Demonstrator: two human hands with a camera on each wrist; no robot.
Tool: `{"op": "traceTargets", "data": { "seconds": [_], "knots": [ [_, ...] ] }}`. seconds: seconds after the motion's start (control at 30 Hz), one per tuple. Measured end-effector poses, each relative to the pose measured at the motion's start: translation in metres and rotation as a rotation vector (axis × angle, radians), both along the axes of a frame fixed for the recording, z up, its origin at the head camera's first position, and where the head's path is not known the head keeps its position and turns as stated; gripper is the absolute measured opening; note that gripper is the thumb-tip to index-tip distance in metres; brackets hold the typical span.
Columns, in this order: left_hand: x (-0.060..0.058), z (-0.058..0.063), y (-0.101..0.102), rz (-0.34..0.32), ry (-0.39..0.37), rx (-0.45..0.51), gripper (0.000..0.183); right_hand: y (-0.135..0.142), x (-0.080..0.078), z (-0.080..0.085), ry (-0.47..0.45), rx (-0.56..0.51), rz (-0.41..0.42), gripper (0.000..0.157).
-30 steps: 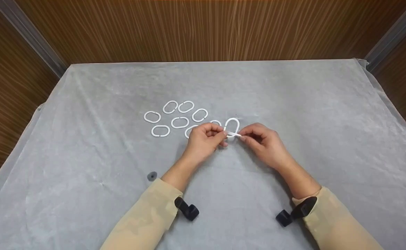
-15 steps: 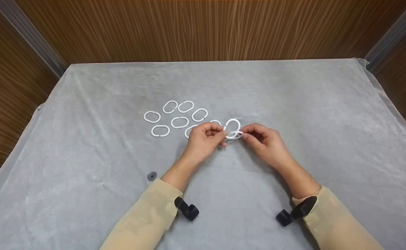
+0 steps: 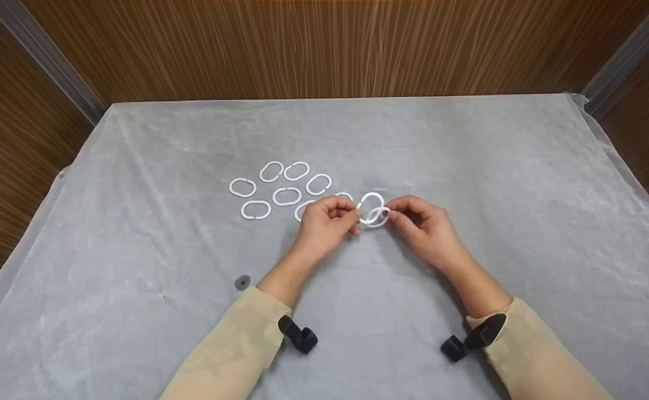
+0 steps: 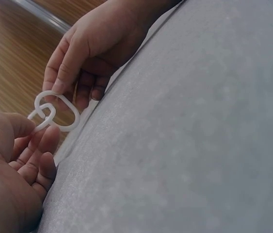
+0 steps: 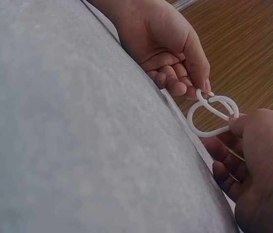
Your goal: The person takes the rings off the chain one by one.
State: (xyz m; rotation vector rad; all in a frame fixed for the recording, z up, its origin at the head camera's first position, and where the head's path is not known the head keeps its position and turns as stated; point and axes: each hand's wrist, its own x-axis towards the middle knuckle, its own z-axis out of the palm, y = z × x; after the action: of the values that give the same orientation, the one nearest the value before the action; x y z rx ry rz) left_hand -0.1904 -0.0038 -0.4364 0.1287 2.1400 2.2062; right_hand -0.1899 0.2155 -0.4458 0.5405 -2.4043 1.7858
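Just above the grey cloth, my left hand point(image 3: 327, 228) pinches a white oval split ring point(image 3: 372, 194) by its lower left side, between thumb and fingers. Opposite it, my right hand point(image 3: 427, 230) holds a second white split ring point(image 3: 380, 226) by its upper right edge. The two rings cross and look looped through each other. In the left wrist view, the right hand's ring point(image 4: 76, 114) passes through the left hand's ring point(image 4: 45, 124). A gap is visible in the right hand's ring point(image 5: 194, 129) in the right wrist view.
Several loose white split rings, one of them point(image 3: 256, 217), lie on the grey cloth point(image 3: 502, 161) left of my hands. My left hand partly covers two of them. A small dark round spot point(image 3: 242, 282) lies beside the left forearm. Wooden panels point(image 3: 324, 50) stand behind.
The right hand's ring has turned from nearly edge-on to showing its oval face, hanging lower through the other ring. Both hands have stayed almost in place, keeping their pinches.
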Motion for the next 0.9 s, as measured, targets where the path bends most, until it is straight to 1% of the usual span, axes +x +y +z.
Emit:
{"op": "traceTargets", "data": {
  "seconds": [0.3,0.6,0.83,0.9],
  "knots": [
    [0.0004,0.0007,0.0005,0.005,0.006,-0.014,0.008,0.0013,-0.0001,0.0001,0.017,0.019,-0.022,0.01],
    [0.0,0.0004,-0.0004,-0.004,0.016,-0.023,0.009,0.0014,-0.0006,0.0004,0.038,0.023,-0.037,0.011],
    [0.0008,0.001,-0.0016,-0.019,0.04,-0.053,0.009,0.001,-0.0006,-0.0001,0.039,0.01,-0.039,0.01],
    [0.0013,0.0007,-0.002,-0.03,0.049,-0.064,0.009,0.0008,-0.0005,-0.0003,0.036,-0.01,-0.029,0.011]
  ]
}}
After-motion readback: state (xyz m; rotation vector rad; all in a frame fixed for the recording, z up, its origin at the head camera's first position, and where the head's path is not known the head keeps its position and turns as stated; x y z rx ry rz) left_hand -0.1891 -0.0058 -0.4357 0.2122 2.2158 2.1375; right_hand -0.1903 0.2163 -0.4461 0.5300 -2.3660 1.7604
